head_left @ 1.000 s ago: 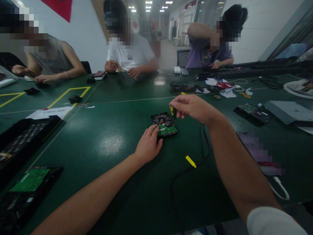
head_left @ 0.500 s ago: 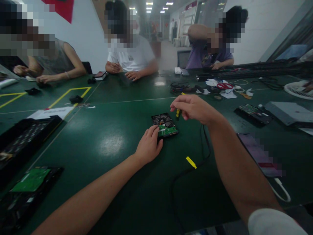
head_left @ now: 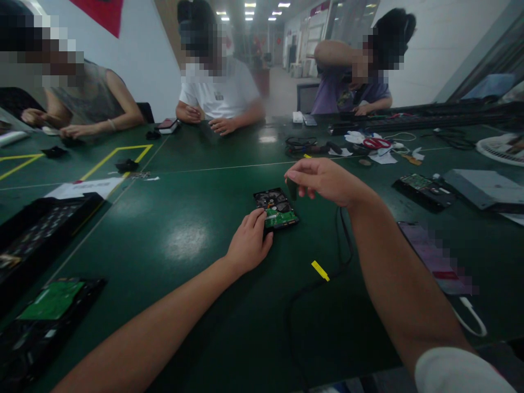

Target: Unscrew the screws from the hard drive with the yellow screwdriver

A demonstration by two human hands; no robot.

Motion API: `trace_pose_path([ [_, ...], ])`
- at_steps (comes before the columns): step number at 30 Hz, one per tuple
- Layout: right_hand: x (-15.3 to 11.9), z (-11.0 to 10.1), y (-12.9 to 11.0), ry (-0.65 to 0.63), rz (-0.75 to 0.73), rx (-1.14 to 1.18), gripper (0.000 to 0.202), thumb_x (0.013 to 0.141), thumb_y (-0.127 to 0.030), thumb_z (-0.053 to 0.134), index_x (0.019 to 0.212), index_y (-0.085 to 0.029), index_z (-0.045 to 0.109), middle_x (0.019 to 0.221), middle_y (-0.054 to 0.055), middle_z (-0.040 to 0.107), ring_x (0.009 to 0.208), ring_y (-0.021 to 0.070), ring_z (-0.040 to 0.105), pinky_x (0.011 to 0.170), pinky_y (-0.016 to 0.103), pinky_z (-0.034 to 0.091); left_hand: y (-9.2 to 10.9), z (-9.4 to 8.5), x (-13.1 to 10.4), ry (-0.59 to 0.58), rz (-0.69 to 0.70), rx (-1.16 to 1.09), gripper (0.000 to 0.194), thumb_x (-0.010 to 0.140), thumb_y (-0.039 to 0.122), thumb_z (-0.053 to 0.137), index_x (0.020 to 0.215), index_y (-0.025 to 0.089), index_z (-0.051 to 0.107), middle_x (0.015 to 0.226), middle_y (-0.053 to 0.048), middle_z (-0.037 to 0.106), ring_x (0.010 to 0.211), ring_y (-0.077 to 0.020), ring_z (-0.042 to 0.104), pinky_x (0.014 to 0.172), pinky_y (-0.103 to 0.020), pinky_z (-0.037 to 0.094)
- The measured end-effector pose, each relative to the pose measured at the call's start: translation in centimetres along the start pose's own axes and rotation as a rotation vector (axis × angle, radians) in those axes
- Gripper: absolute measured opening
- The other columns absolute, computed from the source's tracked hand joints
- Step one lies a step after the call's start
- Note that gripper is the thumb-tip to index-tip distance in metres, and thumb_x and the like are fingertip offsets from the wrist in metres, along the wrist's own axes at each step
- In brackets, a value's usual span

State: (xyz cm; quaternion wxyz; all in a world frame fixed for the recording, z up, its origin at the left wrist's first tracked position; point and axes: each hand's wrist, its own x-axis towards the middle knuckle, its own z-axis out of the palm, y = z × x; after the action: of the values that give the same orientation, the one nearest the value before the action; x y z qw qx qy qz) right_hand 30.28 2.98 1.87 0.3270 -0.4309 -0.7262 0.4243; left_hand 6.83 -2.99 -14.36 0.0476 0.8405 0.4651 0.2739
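A hard drive (head_left: pixel 278 210) with a green circuit board lies on the dark green table. My left hand (head_left: pixel 250 240) rests against its near left side, fingers closed on the edge and board. Above the drive's right edge, my right hand (head_left: pixel 313 177) pinches a small dark screwdriver (head_left: pixel 292 188) that points downward. It is blurred, and its tip cannot be made out. A black cable (head_left: pixel 346 234) with a yellow tag (head_left: pixel 320 271) runs over the table below my right forearm.
Another hard drive (head_left: pixel 423 191) and a grey box (head_left: pixel 485 188) stand right. A phone (head_left: pixel 434 256) lies nearer. On the left are a black tray (head_left: pixel 45 234) and a larger drive (head_left: pixel 53 316). Red scissors (head_left: pixel 376 143) lie among cables. Several people sit opposite.
The screwdriver under my right fingers has turned and shifted slightly left; its yellow part no longer shows clearly. My left hand and the hard drive have stayed in place.
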Motion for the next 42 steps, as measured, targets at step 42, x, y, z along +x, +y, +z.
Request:
trace_pose_path([
  [42, 0.1, 0.2, -0.2, 0.062, 0.056, -0.071, 0.007, 0.091, -0.021, 0.070, 0.085, -0.019, 0.068, 0.073, 0.001, 0.069, 0.049, 0.0093, 0.055, 0.043, 0.022, 0.039, -0.1, 0.2, -0.1, 0.003, 0.002, 0.011, 0.052, 0.101, 0.030, 0.054, 0.149, 0.015, 0.042, 0.152, -0.019, 0.049, 0.141, -0.0361, 0.050, 0.118, -0.057, 0.048],
])
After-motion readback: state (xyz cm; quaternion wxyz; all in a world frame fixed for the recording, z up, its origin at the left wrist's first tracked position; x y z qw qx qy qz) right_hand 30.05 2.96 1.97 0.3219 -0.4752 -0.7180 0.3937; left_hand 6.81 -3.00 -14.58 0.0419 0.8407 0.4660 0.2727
